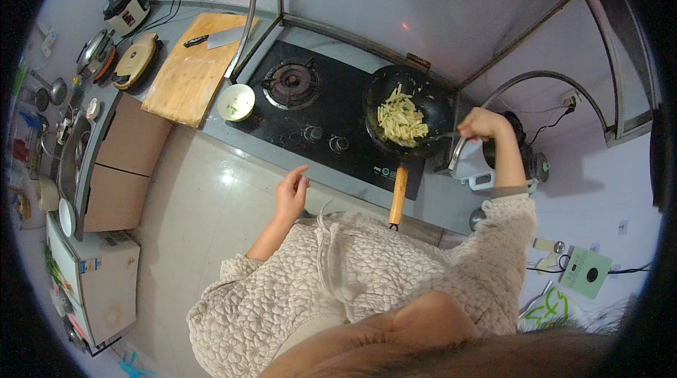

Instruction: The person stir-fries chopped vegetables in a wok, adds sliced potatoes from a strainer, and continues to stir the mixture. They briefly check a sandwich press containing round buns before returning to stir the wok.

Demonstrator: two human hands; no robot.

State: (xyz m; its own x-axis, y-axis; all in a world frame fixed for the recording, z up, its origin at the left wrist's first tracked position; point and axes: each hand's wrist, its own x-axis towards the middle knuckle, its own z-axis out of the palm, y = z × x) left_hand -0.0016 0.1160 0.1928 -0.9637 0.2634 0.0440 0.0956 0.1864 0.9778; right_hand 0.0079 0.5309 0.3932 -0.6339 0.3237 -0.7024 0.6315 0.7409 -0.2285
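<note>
A black wok [439, 97] stands on the right burner of the black gas hob [338, 97]. Pale cut strips of food [403, 119] with bits of green lie in it. The wok's wooden handle [399, 195] points towards me, free of both hands. At the wok's right rim, my right hand [482, 125] is closed around the handle of a dark cooking utensil [444, 136], whose working end I cannot make out. My left hand [292, 193] hovers before the counter's front edge, fingers loosely apart, holding nothing.
Left of the bare burner [291, 81] sits a small bowl [236, 103] with green scraps. A cleaver [227, 38] lies on the wooden cutting board [193, 71]. A curved metal-edged frame [550, 75] rises beside my right hand, near a white plastic jug [473, 164]. Further left stands a rice cooker [127, 8].
</note>
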